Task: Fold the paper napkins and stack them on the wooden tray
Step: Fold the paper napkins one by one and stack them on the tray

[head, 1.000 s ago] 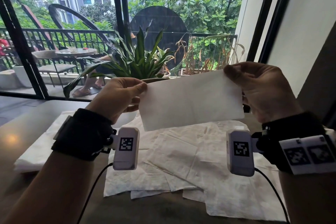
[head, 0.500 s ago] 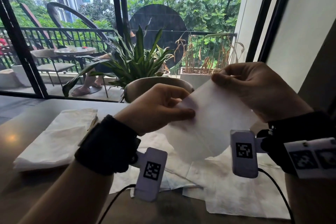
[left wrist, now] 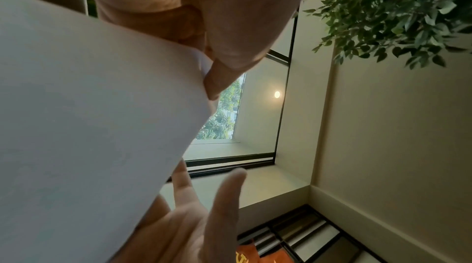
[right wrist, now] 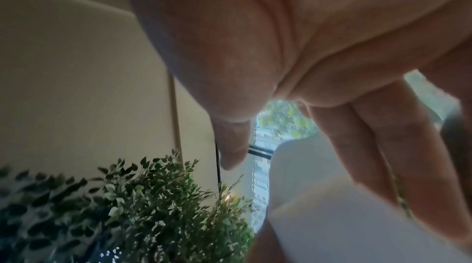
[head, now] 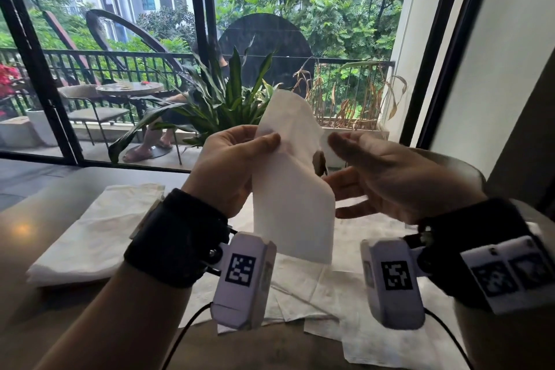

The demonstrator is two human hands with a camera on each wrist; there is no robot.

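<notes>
A folded white paper napkin hangs upright in the air in front of me, above the table. My left hand pinches its upper left edge between thumb and fingers. My right hand is just right of it, palm turned toward the napkin, fingers straight and spread, gripping nothing. In the left wrist view the napkin fills the left side, with the right hand's fingers open below it. In the right wrist view the napkin shows pale beyond the straight fingers. A stack of folded napkins lies at the left; what it rests on is hidden.
Several unfolded napkins lie spread on the dark table under my hands. A potted plant stands behind the table at the window. A wall closes the right side.
The napkin was stretched wide between both hands. My left hand brought its end across to the right, folding it. Now it hangs narrow from the left hand and the right hand has let go.
</notes>
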